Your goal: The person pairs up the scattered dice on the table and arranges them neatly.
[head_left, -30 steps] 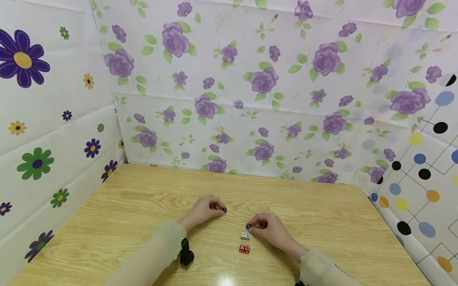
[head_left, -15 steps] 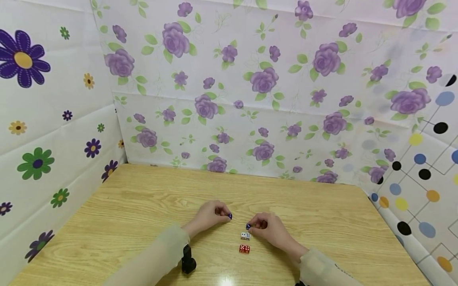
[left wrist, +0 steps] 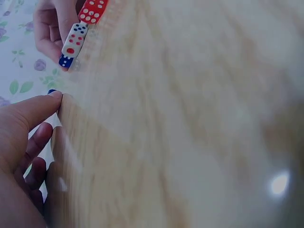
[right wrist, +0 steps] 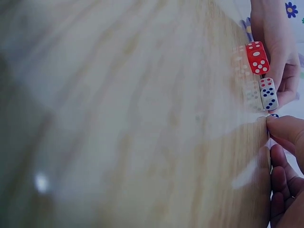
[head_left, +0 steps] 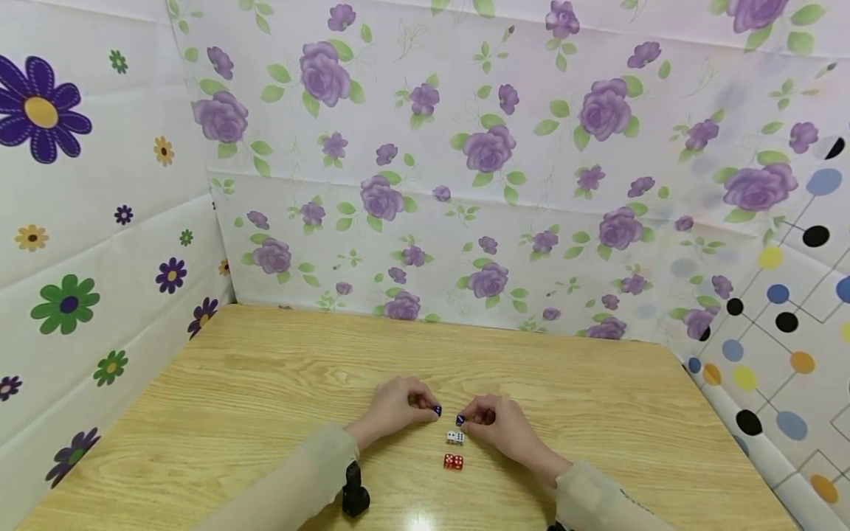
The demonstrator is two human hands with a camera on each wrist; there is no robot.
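Note:
My left hand (head_left: 398,405) pinches a small blue die (head_left: 437,410) between thumb and fingertips, just left of the other blue die. That second blue die (head_left: 460,420) is pinched by my right hand (head_left: 501,428), behind the white dice. Two white dice (head_left: 454,438) sit side by side on the table, and nearer to me lie two red dice (head_left: 454,462), also side by side. In the left wrist view my left thumb covers most of its blue die (left wrist: 52,91). My right thumb hides much of the other blue die (right wrist: 274,115) in the right wrist view.
The dice rest on a wood-grain table (head_left: 299,354) with a glossy top. A flower-print cloth (head_left: 425,243) hangs behind it, with patterned sheets at both sides. A black wrist camera (head_left: 355,498) is strapped under my left forearm.
My left hand has moved right and toward me with its blue die, bringing it close to the other one. My right hand and the white and red dice stay in place.

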